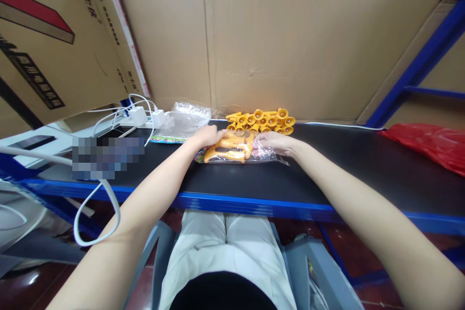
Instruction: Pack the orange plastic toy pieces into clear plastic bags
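Observation:
A clear plastic bag with orange-yellow plastic pieces inside lies on the black tabletop, between my two hands. My left hand is closed on the bag's left end, where a colourful printed strip shows. At the other end, my right hand has its fingers bent around the crinkled plastic, close against the pieces; glare partly hides the fingertips. Just behind the bag, a pile of orange-yellow horn-shaped plastic parts is stacked with several round flared ends facing me.
More clear bags with printed edges lie left of the pile. White chargers and cables sit farther left, near a blurred-out object. A red plastic bag lies at right. Cardboard walls the back; a blue rail edges the table.

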Motion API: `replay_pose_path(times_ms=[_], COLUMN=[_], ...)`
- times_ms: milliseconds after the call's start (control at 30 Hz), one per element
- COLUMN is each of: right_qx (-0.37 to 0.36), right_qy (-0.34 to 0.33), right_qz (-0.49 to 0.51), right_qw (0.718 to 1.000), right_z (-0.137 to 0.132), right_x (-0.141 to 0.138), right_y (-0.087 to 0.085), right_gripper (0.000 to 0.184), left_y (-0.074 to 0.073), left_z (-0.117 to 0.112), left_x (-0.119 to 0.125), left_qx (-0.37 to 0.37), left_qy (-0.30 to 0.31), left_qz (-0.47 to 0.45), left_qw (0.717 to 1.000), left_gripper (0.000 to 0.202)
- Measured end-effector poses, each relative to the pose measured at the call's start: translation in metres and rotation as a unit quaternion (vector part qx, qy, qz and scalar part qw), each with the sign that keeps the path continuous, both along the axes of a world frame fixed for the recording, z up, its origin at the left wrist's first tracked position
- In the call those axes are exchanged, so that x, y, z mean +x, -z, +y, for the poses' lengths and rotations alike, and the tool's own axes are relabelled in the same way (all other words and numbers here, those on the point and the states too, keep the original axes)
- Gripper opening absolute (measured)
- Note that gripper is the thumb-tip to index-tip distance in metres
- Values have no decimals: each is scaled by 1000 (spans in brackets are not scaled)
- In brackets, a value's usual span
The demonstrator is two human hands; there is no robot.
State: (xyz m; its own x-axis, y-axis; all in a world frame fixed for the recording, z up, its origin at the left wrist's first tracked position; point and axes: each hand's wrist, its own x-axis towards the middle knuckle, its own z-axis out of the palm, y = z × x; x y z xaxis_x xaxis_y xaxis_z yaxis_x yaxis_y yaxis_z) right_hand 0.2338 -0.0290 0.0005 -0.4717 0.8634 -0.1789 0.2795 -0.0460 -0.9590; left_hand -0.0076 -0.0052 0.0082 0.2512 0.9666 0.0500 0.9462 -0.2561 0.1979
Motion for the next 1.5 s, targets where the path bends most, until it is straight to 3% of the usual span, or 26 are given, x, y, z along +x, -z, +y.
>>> replay_pose_path(times_ms=[233,333,367,433,500,567,633,733,833,1167,1367,1500], right_qx=[60,136,175,270,367,418,436,419,387,350,340,309], right_qy=[14,115,186,335,392,392,358,302,304,382,410,424], right_qz=[-108,-150,-171,-228,-263,-282,-295,-285,-280,-353,-360,-400], right_qw=[992,973,952,873,801,770,771,807,825,779,766,751], right_z=[7,17,22,34,46,57,65,71,73,66,58,55], right_x=[15,36,44,62,78,90,96,97,96,91,90,88], right_y=[-10,-14,-14,-9,1,13,23,33,36,26,20,17], right_gripper=[17,21,22,23,27,41,48,53,54,40,30,32], left_y=[-6,-6,-6,-5,-4,-3,-3,-1,0,0,2,1], left_z=[-6,-7,-7,-6,-5,-5,-4,-3,-1,-2,1,1], left_x=[6,8,8,9,9,9,8,7,6,7,5,5], left_qx=[4,6,9,15,21,24,26,29,26,19,31,27], left_qy=[0,-10,-14,-19,-19,-15,-12,-8,-6,-8,-4,-7], left_qz=[18,17,16,13,11,11,16,22,27,33,40,41], left_qw=[1000,1000,1000,1000,1000,1000,999,999,999,999,999,999], left_gripper=[55,53,53,53,52,52,52,52,52,52,51,51])
